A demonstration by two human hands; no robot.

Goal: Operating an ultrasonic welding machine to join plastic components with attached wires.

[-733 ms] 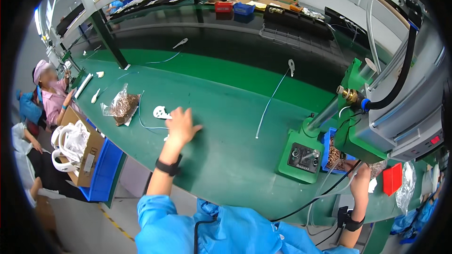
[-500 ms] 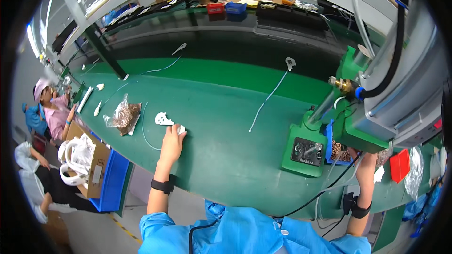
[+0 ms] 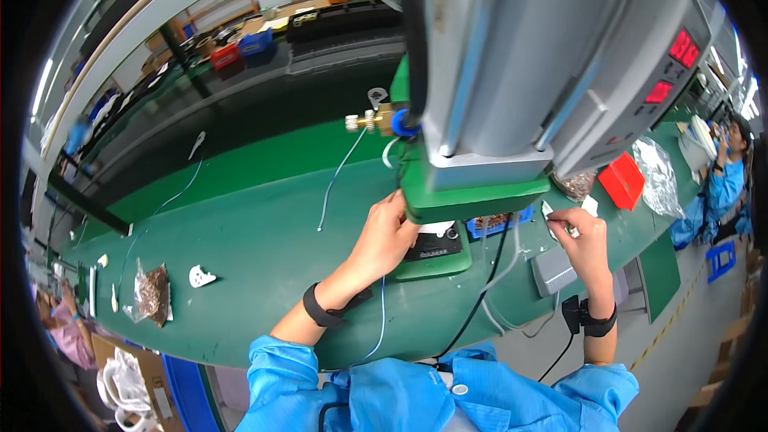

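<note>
My left hand [image 3: 386,228] reaches under the green press head, its fingers curled and tips partly hidden there. It appears closed on a white plastic part [image 3: 438,228] over the black plate [image 3: 433,246] of the green press base. A thin blue-white cord [image 3: 383,312] hangs below that hand. Off to the right, my right hand [image 3: 582,236] is pinched at a small white plastic piece [image 3: 547,210]. Between the hands, a blue bin [image 3: 500,224] of small copper-coloured parts sits partly behind the press head.
The large grey press [image 3: 496,72] blocks the middle. At left lie a bag of small brown parts [image 3: 154,294] and a white plastic part [image 3: 201,276]. A red bin [image 3: 622,182] and clear plastic bag [image 3: 660,176] lie at right; a person [image 3: 712,184] sits beyond. Cables cross the front edge.
The view has turned right. My left hand has moved from the open table to the press, bringing the corded white part. My right hand has moved out from beside the bin, rightward.
</note>
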